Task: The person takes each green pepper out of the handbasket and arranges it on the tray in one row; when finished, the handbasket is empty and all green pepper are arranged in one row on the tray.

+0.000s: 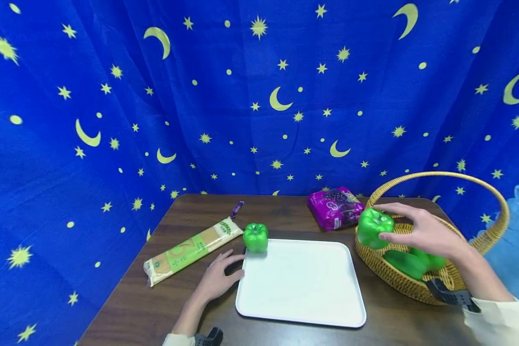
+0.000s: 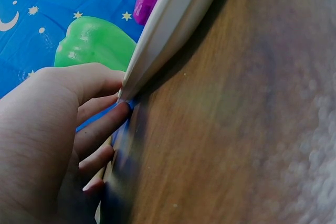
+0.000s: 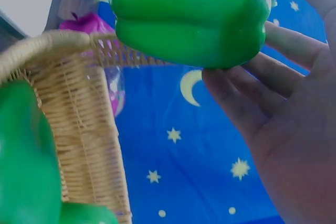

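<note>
Over the left side of a wicker basket point(image 1: 382, 266), my right hand point(image 1: 432, 233) holds a green bell pepper point(image 1: 375, 228) between thumb and fingers. The right wrist view shows this bell pepper point(image 3: 191, 22) close up, above the basket's woven wall point(image 3: 86, 135). More green peppers point(image 1: 411, 263) lie inside the basket, partly hidden by my forearm. My left hand point(image 1: 218, 278) is at the left edge of a white tray point(image 1: 302, 283), its fingertips touching the rim point(image 2: 152, 51). Another green bell pepper point(image 1: 255, 237) sits at the tray's far left corner.
A long pack of noodles point(image 1: 194, 250) lies slantwise left of the tray, with a small purple wrapped item point(image 1: 237, 209) beyond it. Behind the tray is a purple package point(image 1: 335, 207). The basket's tall handle point(image 1: 437, 174) arches up near my right arm. A blue curtain hangs behind the table.
</note>
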The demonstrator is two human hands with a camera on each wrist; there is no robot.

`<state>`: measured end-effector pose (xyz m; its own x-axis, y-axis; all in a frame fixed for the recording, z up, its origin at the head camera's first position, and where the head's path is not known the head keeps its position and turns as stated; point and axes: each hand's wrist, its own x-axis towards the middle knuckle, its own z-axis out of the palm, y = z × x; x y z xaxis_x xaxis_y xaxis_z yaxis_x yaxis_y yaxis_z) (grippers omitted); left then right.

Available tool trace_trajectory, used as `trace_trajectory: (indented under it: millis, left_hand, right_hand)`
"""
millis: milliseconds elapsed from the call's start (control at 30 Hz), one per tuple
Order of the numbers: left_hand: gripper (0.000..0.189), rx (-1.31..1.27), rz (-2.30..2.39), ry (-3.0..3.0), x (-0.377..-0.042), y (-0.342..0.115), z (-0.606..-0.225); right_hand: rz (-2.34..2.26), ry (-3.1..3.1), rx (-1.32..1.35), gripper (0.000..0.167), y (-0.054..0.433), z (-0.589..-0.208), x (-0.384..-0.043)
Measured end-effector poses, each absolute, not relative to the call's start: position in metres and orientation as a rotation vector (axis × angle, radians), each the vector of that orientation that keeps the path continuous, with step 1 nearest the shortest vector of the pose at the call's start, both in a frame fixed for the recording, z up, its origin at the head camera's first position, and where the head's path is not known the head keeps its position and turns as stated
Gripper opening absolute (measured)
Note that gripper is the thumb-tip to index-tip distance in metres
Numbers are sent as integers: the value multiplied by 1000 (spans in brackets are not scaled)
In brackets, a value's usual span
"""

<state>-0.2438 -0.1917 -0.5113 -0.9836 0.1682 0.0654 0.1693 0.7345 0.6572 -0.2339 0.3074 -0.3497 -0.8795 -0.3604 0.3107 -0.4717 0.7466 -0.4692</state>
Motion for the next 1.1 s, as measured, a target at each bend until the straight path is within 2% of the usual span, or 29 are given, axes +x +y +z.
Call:
trace_trajectory:
  millis: [433,1100]
  left_hand:
    - [40,-295,-1117,-2932,-244,-187,-516]
    - [41,-270,-1103,-2945,-247,-191,-513]
  right_hand:
    - [873,-2845,710,70,272,-372,-245]
    - [1059,-2838,780,69,224,-400,-276]
